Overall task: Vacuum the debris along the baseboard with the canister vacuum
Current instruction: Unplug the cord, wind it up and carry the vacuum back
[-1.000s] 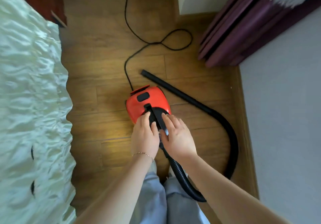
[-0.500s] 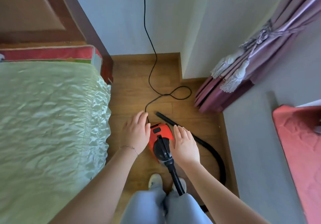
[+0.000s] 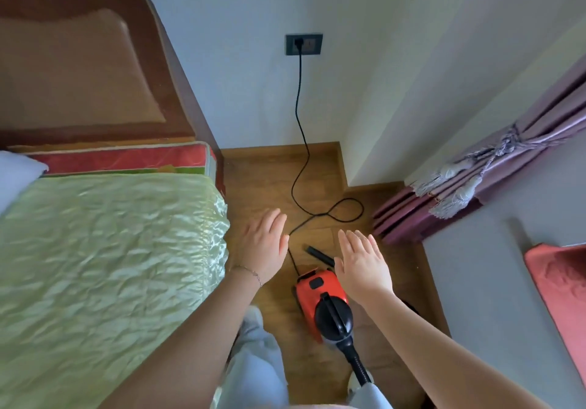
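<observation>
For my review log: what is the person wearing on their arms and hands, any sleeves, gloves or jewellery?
No sleeves or gloves are in view; the arms are bare as far as the frame shows. The left hand has a thin chain bracelet at its wrist. The right hand and its wrist show nothing worn.

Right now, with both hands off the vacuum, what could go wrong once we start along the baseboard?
1. The power cord loops on the floor between the wall socket and the canister vacuum; pulling the canister may snag it or unplug it.
2. The curtain reaches down to the baseboard, and its fabric could get sucked in.
3. The nozzle lies loose on the floor beyond the right hand, easy to step on.
</observation>
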Available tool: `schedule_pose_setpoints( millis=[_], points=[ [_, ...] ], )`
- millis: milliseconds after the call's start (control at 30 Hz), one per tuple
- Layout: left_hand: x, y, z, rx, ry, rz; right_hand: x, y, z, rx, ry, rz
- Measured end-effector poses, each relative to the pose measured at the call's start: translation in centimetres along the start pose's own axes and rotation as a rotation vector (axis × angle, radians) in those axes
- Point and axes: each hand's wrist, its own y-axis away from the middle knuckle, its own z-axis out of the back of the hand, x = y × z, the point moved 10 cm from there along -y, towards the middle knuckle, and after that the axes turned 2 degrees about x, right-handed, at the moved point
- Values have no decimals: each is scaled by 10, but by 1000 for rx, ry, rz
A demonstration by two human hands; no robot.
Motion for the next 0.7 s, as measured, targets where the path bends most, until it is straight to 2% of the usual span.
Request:
schedule_pose_setpoints(
  millis=[133, 267, 467, 700],
  points=[
    [59, -15, 25, -4, -62, -55, 55, -31, 27, -53, 64, 4],
    [97, -34, 42, 3, -41, -31, 82, -55, 45, -73, 68, -47],
    [110, -57, 55, -6, -3, -73, 93, -85, 61, -77, 86, -75],
    [124, -117, 63, 1, -125, -117, 90, -139, 97, -172, 25, -87]
  ],
)
